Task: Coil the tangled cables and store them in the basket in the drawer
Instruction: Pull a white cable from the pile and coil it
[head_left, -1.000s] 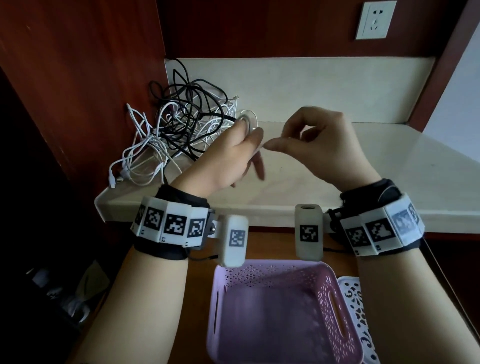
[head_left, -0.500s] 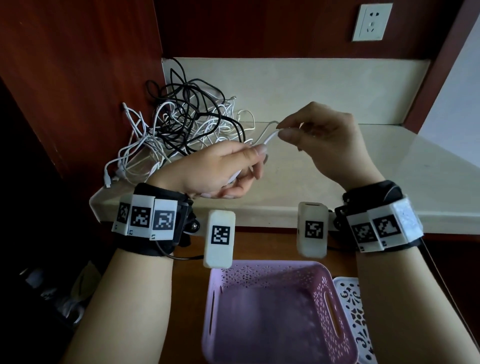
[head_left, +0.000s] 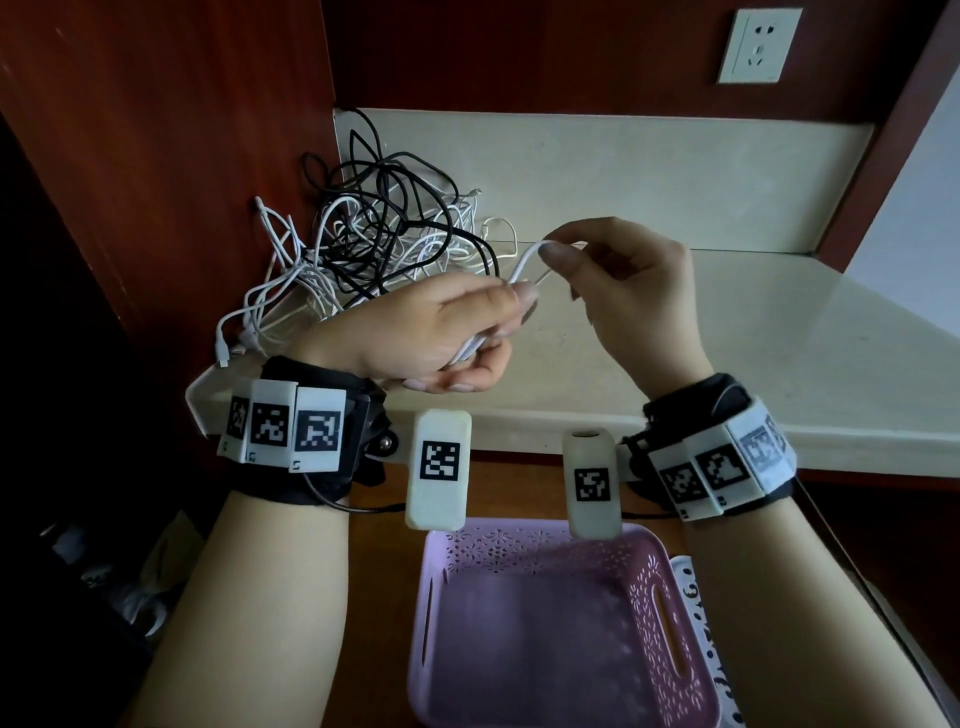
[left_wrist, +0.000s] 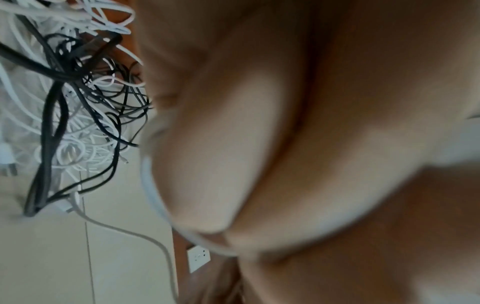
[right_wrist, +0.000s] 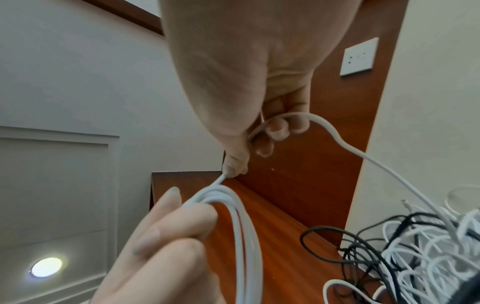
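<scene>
Pale worktop (head_left: 727, 332) in a wood-panelled corner carries our tangled cables (head_left: 384, 249), black and white. Our left hand (head_left: 436, 332) closes its grip round several loops of a white cable (right_wrist: 241, 218); our right hand (head_left: 628, 291) pinches the same cable beside it. Below, the pink basket (head_left: 670, 613) sits in the drawer.

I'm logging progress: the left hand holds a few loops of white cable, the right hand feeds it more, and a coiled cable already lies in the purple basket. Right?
Not quite: the head view shows the purple basket holding no cable. The rest stands: the left hand holds white cable loops, and the right hand feeds more.
</scene>
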